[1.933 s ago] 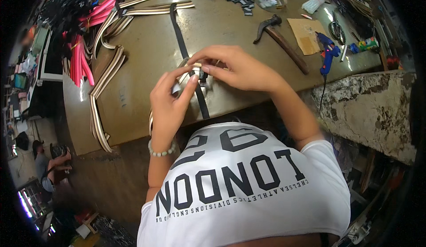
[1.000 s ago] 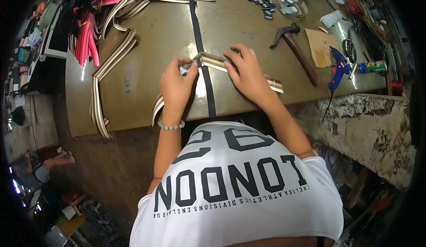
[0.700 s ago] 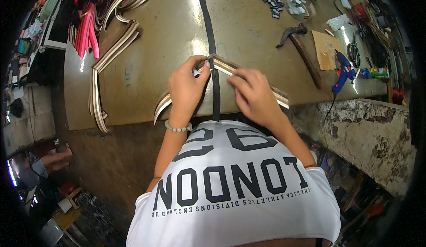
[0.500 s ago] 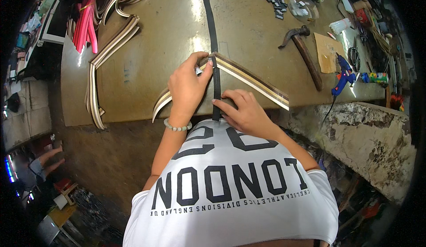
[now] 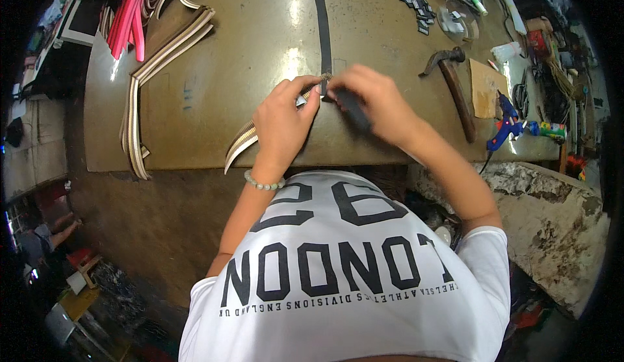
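Note:
My left hand (image 5: 286,115), wearing a beaded bracelet, pinches a brown, tan and white striped strap (image 5: 242,142) near the table's front edge. A small white piece (image 5: 301,101) shows at its fingers. A narrow black strap (image 5: 322,24) runs down the table to this pinch and crosses the striped strap there. My right hand (image 5: 380,105), slightly blurred, is closed on the black strap's near end, which slants to the right under the fingers. Hand and forearm hide most of the striped strap's right-hand part.
More striped straps (image 5: 134,121) lie at the left, beside pink straps (image 5: 127,27). On the right are a hammer (image 5: 458,92), a cardboard piece (image 5: 487,89), a blue glue gun (image 5: 506,123) and a clear tub (image 5: 455,21). Small black pieces (image 5: 416,4) lie farther back.
My right hand has risen from the table's front edge to beside my left hand, carrying the black strap's near end up and rightward. The left hand keeps its pinch. The view has shifted slightly.

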A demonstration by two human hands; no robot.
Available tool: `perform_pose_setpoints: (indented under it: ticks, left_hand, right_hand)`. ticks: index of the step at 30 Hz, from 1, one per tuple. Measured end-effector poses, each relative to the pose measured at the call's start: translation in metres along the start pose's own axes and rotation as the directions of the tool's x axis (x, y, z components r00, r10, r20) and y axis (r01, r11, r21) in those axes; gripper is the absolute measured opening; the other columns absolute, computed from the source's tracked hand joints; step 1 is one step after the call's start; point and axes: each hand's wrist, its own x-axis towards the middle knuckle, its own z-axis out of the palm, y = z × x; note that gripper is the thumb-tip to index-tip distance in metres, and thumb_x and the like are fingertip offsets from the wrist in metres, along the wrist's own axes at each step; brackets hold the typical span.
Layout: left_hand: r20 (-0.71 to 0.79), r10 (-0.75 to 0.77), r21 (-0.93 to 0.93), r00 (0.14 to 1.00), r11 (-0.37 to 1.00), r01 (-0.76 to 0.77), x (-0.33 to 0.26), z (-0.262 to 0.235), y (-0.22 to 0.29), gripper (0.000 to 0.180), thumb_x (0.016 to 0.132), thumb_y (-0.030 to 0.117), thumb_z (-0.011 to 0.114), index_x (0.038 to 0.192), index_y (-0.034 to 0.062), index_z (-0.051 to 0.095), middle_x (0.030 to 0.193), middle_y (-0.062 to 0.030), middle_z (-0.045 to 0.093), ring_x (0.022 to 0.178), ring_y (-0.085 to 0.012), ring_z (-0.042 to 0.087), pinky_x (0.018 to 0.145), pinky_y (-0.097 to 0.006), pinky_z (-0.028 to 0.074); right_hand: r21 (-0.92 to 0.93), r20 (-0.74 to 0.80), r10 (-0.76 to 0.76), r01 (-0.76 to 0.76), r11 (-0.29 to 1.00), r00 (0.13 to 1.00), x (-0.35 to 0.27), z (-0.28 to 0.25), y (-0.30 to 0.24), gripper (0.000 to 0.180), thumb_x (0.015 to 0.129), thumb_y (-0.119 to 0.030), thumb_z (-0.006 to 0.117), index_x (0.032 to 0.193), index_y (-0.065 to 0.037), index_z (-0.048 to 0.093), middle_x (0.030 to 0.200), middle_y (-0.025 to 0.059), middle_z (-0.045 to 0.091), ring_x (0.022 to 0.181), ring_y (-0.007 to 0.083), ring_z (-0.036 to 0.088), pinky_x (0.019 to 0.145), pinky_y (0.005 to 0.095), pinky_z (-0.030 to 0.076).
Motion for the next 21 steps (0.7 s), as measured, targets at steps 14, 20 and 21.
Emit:
perform_pose_setpoints:
  ticks: [14, 20, 21]
  left_hand:
    - [-0.016, 0.002, -0.01, 1.0, 1.0, -0.002, -0.001, 0.001, -0.001, 0.017, 0.087, 0.027, 0.069, 0.097, 0.0135, 0.074, 0.082, -0.0088, 0.068, 0.068, -0.028, 0.065, 0.061, -0.038, 0.049]
    - [-0.058, 0.114, 0.199, 0.992, 0.975, -0.101, -0.006, 0.008, 0.005, 0.028, 0.089, 0.032, 0.069, 0.114, 0.0199, 0.072, 0.077, -0.0077, 0.063, 0.066, -0.0259, 0.063, 0.059, -0.037, 0.049]
    - [-0.036, 0.124, 0.234, 0.992, 0.966, -0.113, -0.007, 0.008, 0.006, 0.03, 0.089, 0.033, 0.068, 0.117, 0.0213, 0.071, 0.076, -0.0077, 0.061, 0.066, -0.0262, 0.063, 0.058, -0.038, 0.049]
  right_hand:
    - [0.181, 0.098, 0.213, -0.228, 0.957, 0.972, 0.031, 0.007, 0.035, 0.01, 0.092, -0.004, 0.066, 0.097, 0.004, 0.063, 0.087, 0.0081, 0.059, 0.064, 0.0135, 0.068, 0.052, 0.0251, 0.056]
    - [-0.146, 0.08, 0.548, -0.534, 0.833, 0.833, 0.05, -0.009, 0.02, 0.022, 0.09, -0.019, 0.071, 0.093, 0.001, 0.063, 0.079, 0.0111, 0.063, 0.065, 0.0227, 0.069, 0.053, 0.0346, 0.052]
    - [-0.36, -0.017, 0.543, -0.511, 0.78, 0.84, 0.052, -0.012, 0.018, 0.023, 0.09, -0.021, 0.071, 0.094, 0.001, 0.063, 0.078, 0.0123, 0.063, 0.067, 0.0264, 0.069, 0.055, 0.0374, 0.052]
